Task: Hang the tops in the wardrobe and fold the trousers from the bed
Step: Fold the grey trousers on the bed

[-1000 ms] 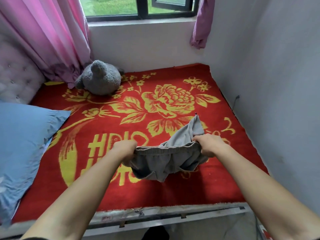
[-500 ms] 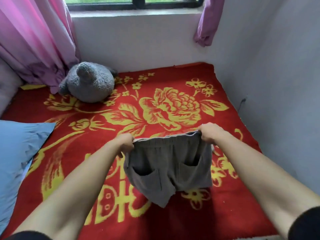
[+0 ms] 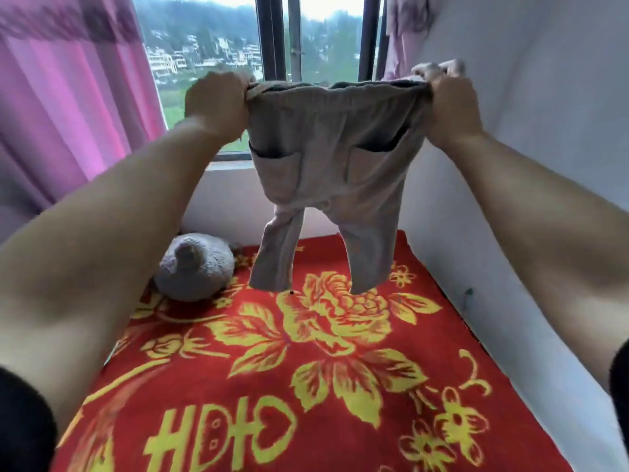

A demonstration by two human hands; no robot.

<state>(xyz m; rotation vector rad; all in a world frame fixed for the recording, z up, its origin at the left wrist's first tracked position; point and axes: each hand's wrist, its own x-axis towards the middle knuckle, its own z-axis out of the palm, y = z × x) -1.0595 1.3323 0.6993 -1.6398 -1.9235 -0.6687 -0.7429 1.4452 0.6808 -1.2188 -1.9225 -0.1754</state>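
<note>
A pair of small grey trousers (image 3: 328, 172) hangs in the air in front of the window, stretched out by its elastic waistband. My left hand (image 3: 218, 102) grips the waistband's left end and my right hand (image 3: 449, 103) grips its right end. Two patch pockets face me. Both legs dangle freely, their hems just above the bed (image 3: 306, 386), which is covered by a red blanket with yellow flowers. No tops and no wardrobe are in view.
A grey plush toy (image 3: 194, 267) lies at the bed's far left by the wall. Pink curtains (image 3: 68, 107) hang at the left, and a second curtain (image 3: 398, 35) at the window's right. A white wall (image 3: 527, 165) borders the bed's right side.
Both hands have lifted the trousers from low over the bed up to window height. The legs have dropped out to full length. The view has tilted upward.
</note>
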